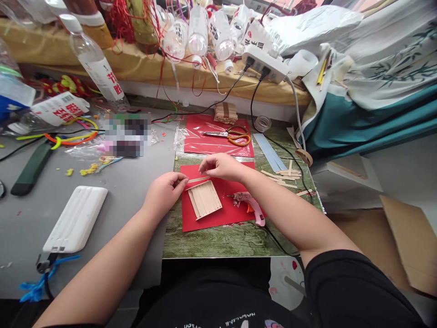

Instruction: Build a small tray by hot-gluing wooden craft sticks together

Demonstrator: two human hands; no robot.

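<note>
My left hand (166, 190) and my right hand (221, 166) pinch the two ends of a thin wooden craft stick (197, 180), held just above a small panel of glued wooden sticks (205, 199). The panel lies on a red paper sheet (218, 216) on a green wood-pattern board (221, 239). A pink hot glue gun (251, 206) lies on the red sheet, right of the panel and under my right forearm.
Orange-handled scissors (232, 135) rest on a second red sheet (194, 141) farther back. A stack of sticks (225, 112) stands behind it; loose sticks (285, 175) lie right. A white flat case (77, 218) sits left. Bottles and a power strip (264, 64) line the back shelf.
</note>
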